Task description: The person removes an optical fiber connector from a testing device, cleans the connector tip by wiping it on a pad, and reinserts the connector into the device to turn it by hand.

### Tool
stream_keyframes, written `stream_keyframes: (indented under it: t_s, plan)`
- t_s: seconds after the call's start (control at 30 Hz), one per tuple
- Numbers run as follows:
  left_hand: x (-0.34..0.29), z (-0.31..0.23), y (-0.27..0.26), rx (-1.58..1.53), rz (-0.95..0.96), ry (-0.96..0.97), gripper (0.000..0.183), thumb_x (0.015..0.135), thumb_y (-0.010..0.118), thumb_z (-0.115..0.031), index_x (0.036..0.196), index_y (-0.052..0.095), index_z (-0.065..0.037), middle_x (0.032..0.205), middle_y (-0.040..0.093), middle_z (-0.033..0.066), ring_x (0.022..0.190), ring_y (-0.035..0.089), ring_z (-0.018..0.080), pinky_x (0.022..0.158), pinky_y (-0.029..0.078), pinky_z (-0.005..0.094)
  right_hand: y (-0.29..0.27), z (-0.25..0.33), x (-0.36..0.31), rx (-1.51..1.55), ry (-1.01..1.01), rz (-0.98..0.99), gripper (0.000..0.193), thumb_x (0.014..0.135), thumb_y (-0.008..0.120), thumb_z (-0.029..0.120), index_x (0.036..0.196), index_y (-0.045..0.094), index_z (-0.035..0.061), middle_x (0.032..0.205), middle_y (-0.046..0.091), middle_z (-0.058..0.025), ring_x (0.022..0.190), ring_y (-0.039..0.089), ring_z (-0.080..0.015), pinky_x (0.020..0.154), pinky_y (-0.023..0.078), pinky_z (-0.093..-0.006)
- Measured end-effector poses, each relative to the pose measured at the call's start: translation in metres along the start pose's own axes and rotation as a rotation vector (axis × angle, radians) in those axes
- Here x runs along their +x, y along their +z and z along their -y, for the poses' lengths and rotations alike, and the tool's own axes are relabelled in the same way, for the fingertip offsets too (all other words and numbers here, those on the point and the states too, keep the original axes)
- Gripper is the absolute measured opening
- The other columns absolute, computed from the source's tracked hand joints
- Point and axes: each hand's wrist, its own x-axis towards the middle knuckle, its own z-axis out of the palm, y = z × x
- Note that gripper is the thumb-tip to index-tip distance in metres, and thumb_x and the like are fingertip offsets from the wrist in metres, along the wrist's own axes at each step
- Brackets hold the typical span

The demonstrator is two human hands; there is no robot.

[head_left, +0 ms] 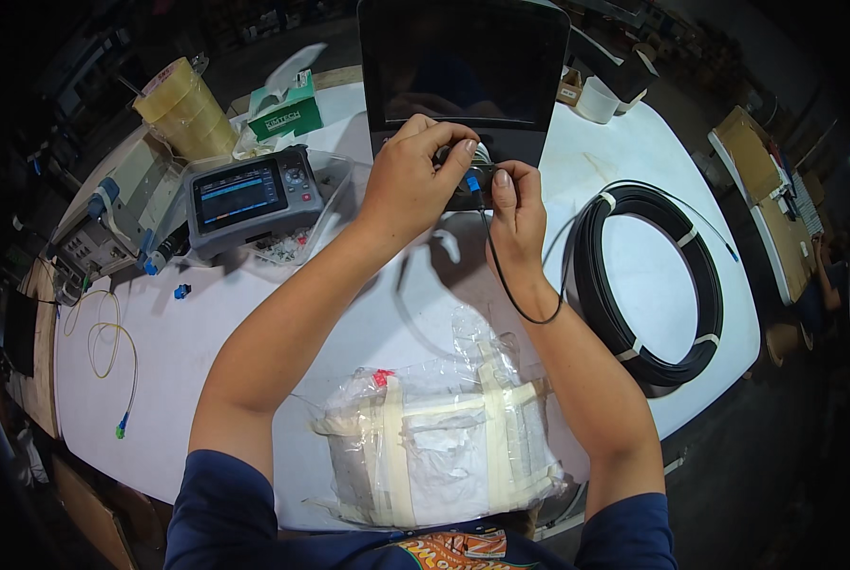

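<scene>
Both of my hands meet in front of a black upright device with a dark panel (465, 66). My left hand (413, 176) is closed in a pinch of thumb and forefinger; what lies between the fingertips is hidden. Close by, my right hand (518, 204) pinches a thin dark piece too small to name. Between the hands sits a blue fibre-optic connector (473, 181), on the end of a black cable (508, 293). That cable loops down over my right wrist and runs toward a black cable coil (591, 275) on the right.
A plastic-wrapped, taped bundle (444, 461) lies nearest me. On the left are a handheld tester (244, 198) on a clear bin, tape rolls (187, 109), a green tissue box (287, 112), a blue adapter (183, 291) and a yellow patch cord (116, 332). A white cup (597, 100) stands back right.
</scene>
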Motion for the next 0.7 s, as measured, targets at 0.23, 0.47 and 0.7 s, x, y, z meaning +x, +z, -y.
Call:
stream_keyframes:
  t_s: [0.23, 0.47, 0.7]
  plan:
    - [0.001, -0.004, -0.002, 0.023, 0.018, -0.031, 0.023, 0.096, 0.07, -0.026, 0.103, 0.077, -0.006, 0.092, 0.064, 0.0084, 0.074, 0.064, 0.0203, 0.069, 0.051, 0.0335, 0.001, 0.007, 0.0, 0.034, 0.033, -0.016, 0.033, 0.109, 0.053, 0.032, 0.109, 0.059, -0.0009, 0.088, 0.063, -0.0071, 0.078, 0.055, -0.0131, 0.072, 0.047, -0.0283]
    - [0.001, -0.003, -0.001, 0.03, 0.001, -0.026, 0.023, 0.095, 0.072, -0.027, 0.102, 0.076, -0.006, 0.093, 0.066, 0.009, 0.073, 0.065, 0.0207, 0.068, 0.052, 0.0334, 0.0, 0.008, 0.001, 0.019, 0.044, -0.049, 0.033, 0.111, 0.051, 0.03, 0.107, 0.058, -0.0018, 0.085, 0.063, -0.0063, 0.076, 0.055, -0.012, 0.07, 0.047, -0.0274]
    - [0.001, -0.003, -0.002, 0.048, 0.008, -0.032, 0.024, 0.095, 0.073, -0.029, 0.101, 0.076, -0.005, 0.094, 0.068, 0.0094, 0.073, 0.066, 0.0214, 0.068, 0.053, 0.0343, 0.002, 0.01, 0.0, 0.002, 0.038, -0.053, 0.033, 0.111, 0.051, 0.03, 0.106, 0.058, -0.0019, 0.084, 0.063, -0.0059, 0.075, 0.055, -0.0118, 0.069, 0.047, -0.0283]
